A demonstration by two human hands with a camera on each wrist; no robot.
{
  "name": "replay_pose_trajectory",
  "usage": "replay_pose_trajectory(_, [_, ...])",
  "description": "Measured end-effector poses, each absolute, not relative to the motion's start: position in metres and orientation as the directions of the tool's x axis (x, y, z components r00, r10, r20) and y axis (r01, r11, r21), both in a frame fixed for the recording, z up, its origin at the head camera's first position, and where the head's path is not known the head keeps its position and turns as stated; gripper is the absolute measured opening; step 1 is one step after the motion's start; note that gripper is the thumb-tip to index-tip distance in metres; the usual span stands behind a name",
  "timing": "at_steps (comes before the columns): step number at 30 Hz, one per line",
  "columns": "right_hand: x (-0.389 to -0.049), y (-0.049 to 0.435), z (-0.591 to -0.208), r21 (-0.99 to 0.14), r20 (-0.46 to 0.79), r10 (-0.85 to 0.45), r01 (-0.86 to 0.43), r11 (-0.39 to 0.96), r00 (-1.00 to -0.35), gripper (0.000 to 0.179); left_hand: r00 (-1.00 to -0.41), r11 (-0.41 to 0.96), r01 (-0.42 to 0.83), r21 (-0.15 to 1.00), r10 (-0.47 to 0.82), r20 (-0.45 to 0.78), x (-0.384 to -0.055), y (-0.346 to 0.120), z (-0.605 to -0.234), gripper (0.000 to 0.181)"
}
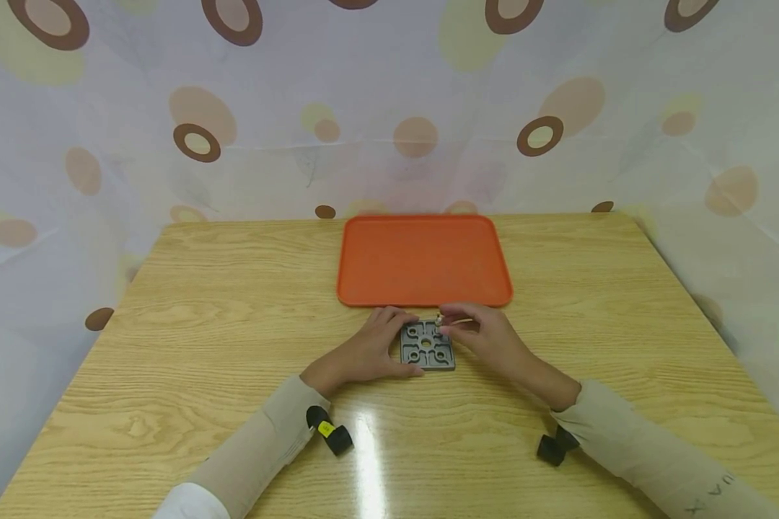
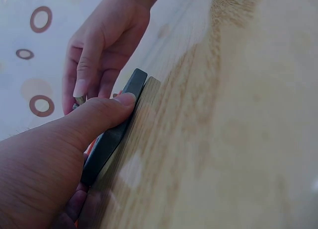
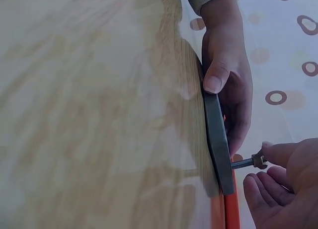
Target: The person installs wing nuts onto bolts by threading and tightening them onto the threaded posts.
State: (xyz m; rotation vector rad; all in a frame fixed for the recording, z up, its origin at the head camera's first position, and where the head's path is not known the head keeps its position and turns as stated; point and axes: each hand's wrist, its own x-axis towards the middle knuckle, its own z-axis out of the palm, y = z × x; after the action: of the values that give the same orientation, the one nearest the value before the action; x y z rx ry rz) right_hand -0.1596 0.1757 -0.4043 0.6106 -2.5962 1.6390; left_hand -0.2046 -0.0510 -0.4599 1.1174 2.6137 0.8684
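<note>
1. grey square plate [image 1: 426, 353] lies on the wooden table [image 1: 234, 288], between the two hands and just this side of the orange tray [image 1: 425, 259]. rounded hollows and ringed holes face up, presumably so the holes can be got at from above.

2. left hand [image 1: 376, 353] grips the plate by its left part: thumb on the near edge, fingers at the far one. i take this as a brace against sliding or turning; it leaves the right part free.

3. right hand [image 1: 490, 339] pinches a small bolt [image 3: 243, 164] at the plate's far right corner. thumb is at the brassy end piece [image 3: 259, 160]; whether that is a nut or the head, i cannot tell.

4. threaded shank points down to the plate's upper face. held by the top, likely so the thread hangs clear of the fingers. whether its tip sits in a hole: hidden from me.

5. tray lies flat beyond the plate, before the patterned sheet [image 1: 363, 86], apparently out of the hands' way.
</note>
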Motion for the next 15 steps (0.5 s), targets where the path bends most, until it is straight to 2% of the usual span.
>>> replay_pose_trajectory(4, [-0.1642,0.1769,-0.4132,-0.864,0.233,-0.321,-0.346,0.365,-0.918,0.035,-0.707,0.553,0.601,0.577,0.705,0.061,-0.2043,-0.0513,-0.4594,0.087])
replay_pose_trajectory(15, [-0.1600,0.1741,-0.4044,-0.869,0.220,-0.319,-0.334,0.364,-0.922,0.033,-0.707,0.557,0.600,0.575,0.706,0.054,-0.2034,-0.0509,-0.4588,0.087])
